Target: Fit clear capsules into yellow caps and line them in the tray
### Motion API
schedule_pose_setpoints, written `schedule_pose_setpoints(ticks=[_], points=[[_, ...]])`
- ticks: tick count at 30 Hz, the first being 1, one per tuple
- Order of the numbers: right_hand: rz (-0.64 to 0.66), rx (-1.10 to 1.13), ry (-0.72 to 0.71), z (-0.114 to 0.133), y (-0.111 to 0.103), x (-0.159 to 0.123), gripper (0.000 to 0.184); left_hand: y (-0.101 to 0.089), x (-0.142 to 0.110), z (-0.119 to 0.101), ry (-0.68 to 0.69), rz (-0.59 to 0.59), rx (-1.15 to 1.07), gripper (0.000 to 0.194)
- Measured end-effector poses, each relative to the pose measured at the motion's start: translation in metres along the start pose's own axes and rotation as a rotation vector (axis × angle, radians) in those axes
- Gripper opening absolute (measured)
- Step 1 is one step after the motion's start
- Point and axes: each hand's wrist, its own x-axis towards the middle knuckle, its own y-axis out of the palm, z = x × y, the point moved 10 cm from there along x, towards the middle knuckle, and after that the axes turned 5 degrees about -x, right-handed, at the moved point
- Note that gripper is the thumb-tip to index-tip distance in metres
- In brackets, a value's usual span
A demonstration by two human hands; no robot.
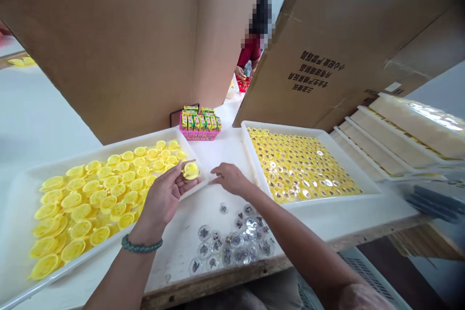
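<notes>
My left hand [169, 191] holds a small yellow toy teacup [191, 170] on its saucer, just over the right edge of a white tray [22, 179]. Many similar yellow teacups [105, 189] lie in rows in that tray. To the right of the held cup, my right hand [230, 178] hovers with thumb and forefinger slightly apart, and nothing shows between them. Below it on the table lies a loose cluster of clear round plastic pieces [236, 240] with dark figures inside.
A second white tray [250, 155] at right holds yellow pieces with clear tops [298, 164]. A pink basket [198, 134] of small yellow-green boxes stands behind. Large cardboard sheets [145, 48] rise at the back. Stacked trays [385, 140] lean at far right. Another person [250, 53] works beyond.
</notes>
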Motion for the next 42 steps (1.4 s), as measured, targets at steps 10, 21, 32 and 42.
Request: schedule_pose_setpoints(ticks=[10, 21, 32, 42], points=[[-0.197, 0.049, 0.098, -0.005, 0.025, -0.019, 0.012, 0.012, -0.013, 0.014, -0.115, 0.142, -0.037, 0.031], [-0.319, 0.426, -0.222, 0.087, -0.080, -0.029, 0.007, 0.006, -0.018, 0.018, -0.059, 0.107, 0.080, 0.016], [-0.023, -0.543, -0.497, 0.114, -0.014, 0.023, 0.020, -0.010, -0.012, -0.011, 0.088, 0.030, 0.062, 0.028], [0.062, -0.578, -0.500, 0.113, 0.009, 0.040, 0.022, -0.019, -0.010, -0.011, 0.051, -0.029, 0.050, 0.026]])
